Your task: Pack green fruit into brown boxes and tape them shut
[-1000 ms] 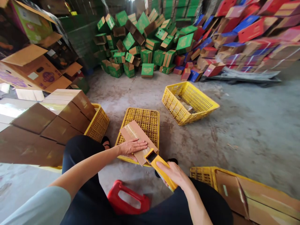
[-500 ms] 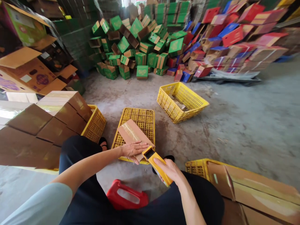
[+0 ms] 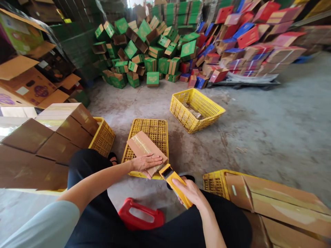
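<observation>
A flat cardboard piece (image 3: 146, 150) lies on an upturned yellow crate (image 3: 150, 137), pinned near its close end by the left hand (image 3: 147, 162), which rests open and flat on it. The right hand (image 3: 190, 193) grips a yellow tape dispenser (image 3: 176, 186), its head touching the cardboard's near edge. The dispenser's tape roll is hidden; the cartons at right (image 3: 274, 210) are cut off.

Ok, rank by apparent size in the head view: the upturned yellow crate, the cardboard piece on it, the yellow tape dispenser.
1. Upturned yellow plastic crate
2. Flat brown cardboard piece under the left hand
3. Yellow tape dispenser in the right hand, though it is nearer the camera
</observation>
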Motion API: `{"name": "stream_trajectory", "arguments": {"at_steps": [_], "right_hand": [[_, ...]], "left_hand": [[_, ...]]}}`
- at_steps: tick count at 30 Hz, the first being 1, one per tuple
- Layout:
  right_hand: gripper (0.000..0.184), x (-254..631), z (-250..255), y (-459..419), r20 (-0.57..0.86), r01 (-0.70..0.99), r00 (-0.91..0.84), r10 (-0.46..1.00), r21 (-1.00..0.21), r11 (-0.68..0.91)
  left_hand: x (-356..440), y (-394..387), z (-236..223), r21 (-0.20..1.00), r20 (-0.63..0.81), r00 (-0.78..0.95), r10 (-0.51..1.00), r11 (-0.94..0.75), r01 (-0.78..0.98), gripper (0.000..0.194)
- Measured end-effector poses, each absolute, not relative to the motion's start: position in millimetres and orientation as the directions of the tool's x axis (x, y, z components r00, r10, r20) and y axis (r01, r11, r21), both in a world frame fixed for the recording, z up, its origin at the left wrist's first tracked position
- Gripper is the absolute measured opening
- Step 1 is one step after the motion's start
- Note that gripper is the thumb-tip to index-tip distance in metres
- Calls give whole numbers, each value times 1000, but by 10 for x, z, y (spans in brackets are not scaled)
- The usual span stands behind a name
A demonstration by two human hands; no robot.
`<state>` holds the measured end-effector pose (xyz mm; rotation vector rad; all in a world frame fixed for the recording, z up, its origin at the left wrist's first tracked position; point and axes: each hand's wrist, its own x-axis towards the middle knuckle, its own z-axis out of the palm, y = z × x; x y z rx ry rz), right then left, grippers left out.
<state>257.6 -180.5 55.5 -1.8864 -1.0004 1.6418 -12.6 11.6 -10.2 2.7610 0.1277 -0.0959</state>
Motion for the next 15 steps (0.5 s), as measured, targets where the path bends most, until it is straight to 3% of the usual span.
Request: {"name": "stream_trajectory", "arguments": {"at_steps": [7, 15], "right_hand": [[46, 2547, 537, -1801, -623, 222, 19, 782, -760, -611], [47, 2719, 508, -1955, -694, 183, -21, 720, -710, -679]], "left_hand": [[-87, -39, -115, 348, -19, 999, 26, -937, 30, 85], [-55, 38, -227, 364, -40, 999, 26, -931, 39, 82]]}}
